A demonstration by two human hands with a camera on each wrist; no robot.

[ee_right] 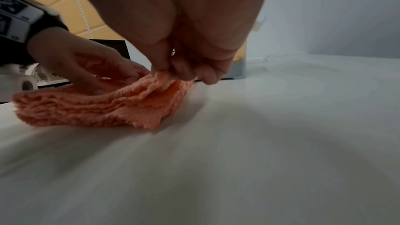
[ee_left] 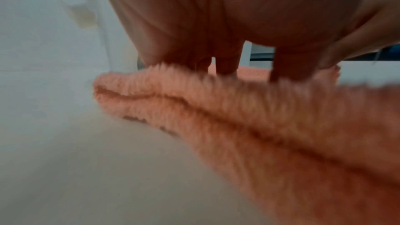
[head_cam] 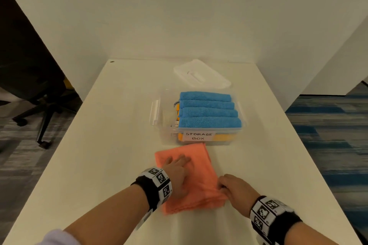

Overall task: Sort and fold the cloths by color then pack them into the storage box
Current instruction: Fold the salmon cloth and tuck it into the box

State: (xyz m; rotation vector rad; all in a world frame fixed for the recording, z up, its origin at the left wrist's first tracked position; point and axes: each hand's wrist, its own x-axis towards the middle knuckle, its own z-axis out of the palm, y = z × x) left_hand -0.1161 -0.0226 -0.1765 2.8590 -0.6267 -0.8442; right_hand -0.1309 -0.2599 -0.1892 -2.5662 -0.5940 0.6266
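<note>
**Folding the orange cloth in front of the storage box**

The orange cloth point(head_cam: 189, 177) lies on the white table point(head_cam: 111, 145), near the table's front edge and just in front of the storage box point(head_cam: 199, 137). It is already folded into several layers, which the right wrist view shows as a stack of edges.

The left hand point(head_cam: 177, 175) lies flat on the cloth with its fingers stretched out; it holds nothing. I think it presses the layers down so that they do not slide while the other hand works. The right hand point(head_cam: 235, 189) is at the near right corner of the cloth, and its thumb and fingers pinch the upper layers there. This grip probably serves to line up the corners or to start the next fold.

The box stands in the middle of the table and is open, so the cloth can go in directly. Inside it, four folded blue cloths point(head_cam: 208, 109) lie in a row on top of yellow cloths point(head_cam: 219, 137), so each colour stays together. The lid point(head_cam: 201, 74) rests behind the box, toward the far edge, out of the way.
</note>
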